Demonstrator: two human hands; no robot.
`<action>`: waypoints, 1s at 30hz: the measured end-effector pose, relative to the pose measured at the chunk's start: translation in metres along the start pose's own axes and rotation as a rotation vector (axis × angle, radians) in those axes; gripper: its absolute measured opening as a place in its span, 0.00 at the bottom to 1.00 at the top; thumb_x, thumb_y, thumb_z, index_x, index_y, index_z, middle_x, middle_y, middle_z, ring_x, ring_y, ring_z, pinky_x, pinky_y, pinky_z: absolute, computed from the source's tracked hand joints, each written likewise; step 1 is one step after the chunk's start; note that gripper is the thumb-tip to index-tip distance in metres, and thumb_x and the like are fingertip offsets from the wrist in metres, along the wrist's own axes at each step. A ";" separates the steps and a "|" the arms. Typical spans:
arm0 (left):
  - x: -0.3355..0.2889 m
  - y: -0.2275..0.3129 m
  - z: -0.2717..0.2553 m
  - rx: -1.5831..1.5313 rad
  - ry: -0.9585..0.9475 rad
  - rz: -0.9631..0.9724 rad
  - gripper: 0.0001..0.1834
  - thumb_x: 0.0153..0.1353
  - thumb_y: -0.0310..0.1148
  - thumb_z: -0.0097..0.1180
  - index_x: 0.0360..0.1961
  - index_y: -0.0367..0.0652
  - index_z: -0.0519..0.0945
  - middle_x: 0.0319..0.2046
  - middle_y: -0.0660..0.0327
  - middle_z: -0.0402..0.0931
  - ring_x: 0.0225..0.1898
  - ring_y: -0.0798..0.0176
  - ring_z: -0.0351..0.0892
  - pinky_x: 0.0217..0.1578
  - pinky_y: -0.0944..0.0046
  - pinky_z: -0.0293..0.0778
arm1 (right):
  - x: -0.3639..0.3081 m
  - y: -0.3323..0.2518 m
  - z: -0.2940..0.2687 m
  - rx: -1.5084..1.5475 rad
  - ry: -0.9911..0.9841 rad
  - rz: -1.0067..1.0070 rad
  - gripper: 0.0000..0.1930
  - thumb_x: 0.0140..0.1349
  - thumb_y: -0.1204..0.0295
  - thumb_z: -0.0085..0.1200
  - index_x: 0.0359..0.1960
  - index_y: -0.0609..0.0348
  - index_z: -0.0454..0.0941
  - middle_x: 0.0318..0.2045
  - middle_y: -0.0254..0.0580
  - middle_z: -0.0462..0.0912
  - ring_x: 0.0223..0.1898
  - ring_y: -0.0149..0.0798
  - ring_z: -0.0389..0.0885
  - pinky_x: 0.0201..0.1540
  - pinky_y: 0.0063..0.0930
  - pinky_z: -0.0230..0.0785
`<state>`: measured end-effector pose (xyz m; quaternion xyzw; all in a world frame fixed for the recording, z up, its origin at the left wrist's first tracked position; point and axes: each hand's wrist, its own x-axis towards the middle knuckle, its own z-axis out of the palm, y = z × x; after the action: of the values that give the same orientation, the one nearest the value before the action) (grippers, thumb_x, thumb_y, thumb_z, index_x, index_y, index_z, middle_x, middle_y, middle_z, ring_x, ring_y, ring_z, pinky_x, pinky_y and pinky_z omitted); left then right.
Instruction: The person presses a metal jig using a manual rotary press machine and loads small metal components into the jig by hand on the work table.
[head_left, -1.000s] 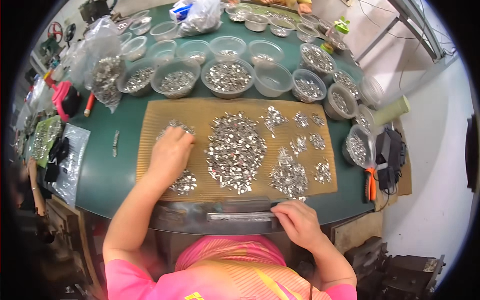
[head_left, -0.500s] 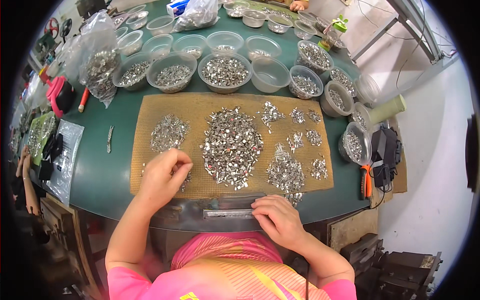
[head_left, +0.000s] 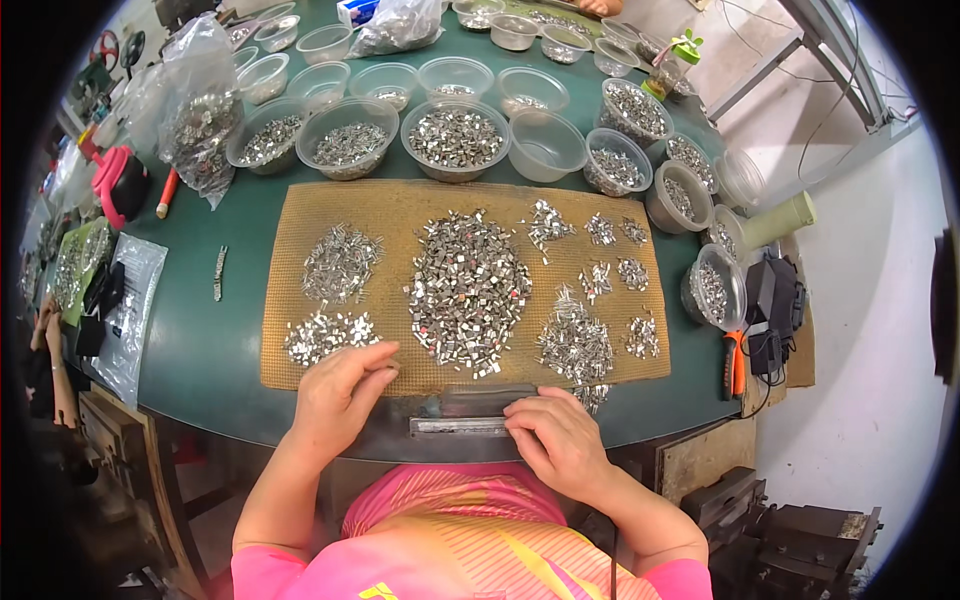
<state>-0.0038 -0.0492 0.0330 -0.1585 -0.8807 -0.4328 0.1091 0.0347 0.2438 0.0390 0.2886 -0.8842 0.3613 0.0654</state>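
My left hand hovers over the front edge of a tan textured mat, thumb and forefinger brought together; whatever is between the tips is too small to make out. Just behind it lies a pile of small flat shiny metal pieces. My right hand is curled at the right end of a narrow metal channel at the table's front edge, fingertips on it. Mid-mat is a large heap of little metal blocks. Thin metal pins form another pile on the left, and more slim pieces lie on the right.
Clear plastic bowls of metal parts curve around the mat's back and right. Orange-handled pliers lie at the right edge beside black adapters. Plastic bags stand on the left. Another person's hands show at far left.
My left hand has moved toward me and slightly right, off the flat metal pieces, which now show. My right hand stays at the channel. The whole view has shifted slightly.
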 end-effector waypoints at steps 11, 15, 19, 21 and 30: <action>-0.009 0.012 0.009 0.003 -0.070 0.090 0.12 0.58 0.26 0.69 0.44 0.42 0.85 0.34 0.58 0.87 0.33 0.55 0.86 0.36 0.60 0.80 | 0.001 -0.012 0.000 -0.204 0.009 -0.081 0.11 0.54 0.79 0.65 0.39 0.59 0.79 0.43 0.40 0.86 0.43 0.41 0.85 0.56 0.44 0.76; -0.008 0.020 0.014 -0.061 -0.102 0.080 0.08 0.57 0.25 0.69 0.38 0.41 0.85 0.33 0.58 0.86 0.33 0.54 0.85 0.35 0.58 0.79 | 0.001 -0.015 0.001 -0.236 0.012 -0.069 0.10 0.55 0.78 0.65 0.39 0.59 0.80 0.43 0.40 0.86 0.41 0.41 0.86 0.55 0.42 0.76; -0.007 0.024 0.015 -0.058 -0.088 0.171 0.08 0.56 0.24 0.69 0.37 0.41 0.85 0.34 0.57 0.84 0.34 0.54 0.83 0.35 0.58 0.77 | 0.002 -0.016 -0.001 -0.270 -0.016 -0.080 0.11 0.56 0.78 0.64 0.41 0.59 0.81 0.44 0.42 0.86 0.43 0.41 0.86 0.56 0.41 0.77; -0.008 0.025 0.016 -0.054 -0.097 0.161 0.08 0.56 0.24 0.69 0.38 0.40 0.85 0.34 0.57 0.83 0.34 0.53 0.82 0.35 0.58 0.77 | 0.004 -0.014 -0.008 -0.242 -0.046 -0.072 0.11 0.57 0.77 0.64 0.42 0.59 0.81 0.45 0.44 0.86 0.45 0.43 0.87 0.56 0.42 0.76; -0.017 0.029 0.028 -0.269 -0.145 0.067 0.07 0.59 0.22 0.66 0.39 0.39 0.84 0.33 0.54 0.84 0.35 0.52 0.84 0.35 0.57 0.78 | -0.003 -0.002 -0.009 -0.021 -0.031 -0.017 0.15 0.57 0.77 0.66 0.46 0.61 0.81 0.47 0.46 0.87 0.48 0.46 0.87 0.53 0.41 0.79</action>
<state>0.0210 -0.0132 0.0320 -0.2318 -0.8145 -0.5305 0.0374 0.0370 0.2504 0.0458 0.3009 -0.8864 0.3469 0.0579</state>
